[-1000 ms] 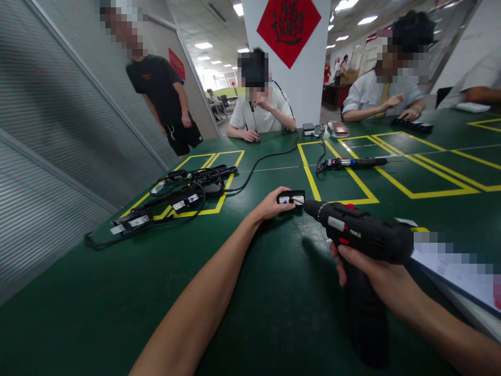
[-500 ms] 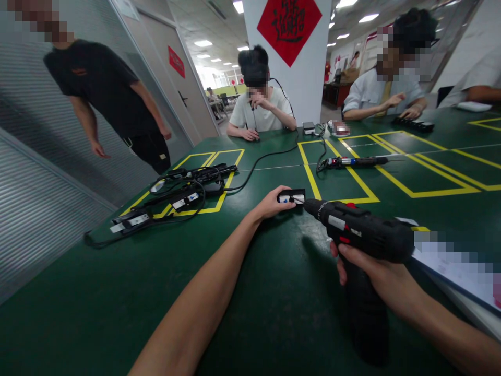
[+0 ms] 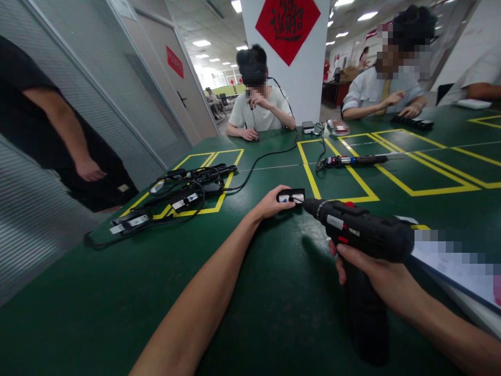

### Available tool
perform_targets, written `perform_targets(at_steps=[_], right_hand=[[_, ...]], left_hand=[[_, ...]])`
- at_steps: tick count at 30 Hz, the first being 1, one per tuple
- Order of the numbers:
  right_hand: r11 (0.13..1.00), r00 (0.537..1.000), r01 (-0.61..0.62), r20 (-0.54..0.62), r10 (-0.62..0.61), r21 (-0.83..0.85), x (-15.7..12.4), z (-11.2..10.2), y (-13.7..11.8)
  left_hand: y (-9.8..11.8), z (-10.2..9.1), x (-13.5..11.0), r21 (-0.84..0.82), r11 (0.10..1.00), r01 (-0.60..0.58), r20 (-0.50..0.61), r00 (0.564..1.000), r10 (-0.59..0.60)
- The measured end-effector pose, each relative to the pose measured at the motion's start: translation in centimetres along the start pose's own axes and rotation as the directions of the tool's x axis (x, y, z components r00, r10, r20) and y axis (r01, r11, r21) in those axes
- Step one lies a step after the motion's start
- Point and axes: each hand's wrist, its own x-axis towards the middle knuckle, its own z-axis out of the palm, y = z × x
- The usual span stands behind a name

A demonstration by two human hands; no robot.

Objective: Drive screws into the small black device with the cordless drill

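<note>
My left hand (image 3: pixel 273 202) is closed on a small black block with a white label (image 3: pixel 298 197), at the middle of the green table. My right hand (image 3: pixel 366 261) wraps round the grip of a black cordless drill (image 3: pixel 364 230) with red buttons. The drill points left, and the bit in its chuck reaches the face of the block beside my left thumb. Whether the bit sits in a screw is too small to tell. Most of the fingers of my left hand are hidden behind the block.
Black power adapters with tangled cables (image 3: pixel 183 198) lie on the left in yellow-taped boxes. A corded pen-like tool (image 3: pixel 356 161) lies further back. Papers (image 3: pixel 450 261) are at the right edge. Two people wearing headsets sit across the table (image 3: pixel 195 250); another person stands at left.
The standing person at the left has come closer and moved toward the left edge. My hands, the drill and the block stay practically where they were.
</note>
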Motion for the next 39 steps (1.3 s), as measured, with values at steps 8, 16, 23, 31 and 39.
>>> perform_targets(at_steps=[8, 16, 23, 31, 39], right_hand=[[0.999, 1.000, 0.019, -0.008, -0.019, -0.034, 0.05, -0.02, 0.16], [1.000, 1.000, -0.022, -0.009, 0.022, -0.005, 0.01, 0.01, 0.02], [1.000, 1.000, -0.005, -0.021, 0.005, -0.011, -0.05, 0.01, 0.06], [1.000, 1.000, -0.009, -0.022, 0.010, 0.014, -0.14, 0.16, -0.20], [1.000, 1.000, -0.001, -0.009, 0.001, 0.014, 0.13, 0.12, -0.09]], left_hand=[[-0.06, -0.05, -0.01, 0.021, 1.000, 0.006, -0.004, 1.000, -0.006], [0.13, -0.11, -0.06, 0.016, 1.000, -0.008, 0.000, 1.000, 0.008], [0.25, -0.09, -0.07, 0.019, 1.000, -0.003, -0.005, 1.000, 0.003], [0.04, -0.02, -0.01, 0.005, 1.000, -0.010, -0.003, 1.000, 0.010], [-0.02, 0.06, 0.00, 0.009, 1.000, 0.009, -0.003, 1.000, -0.009]])
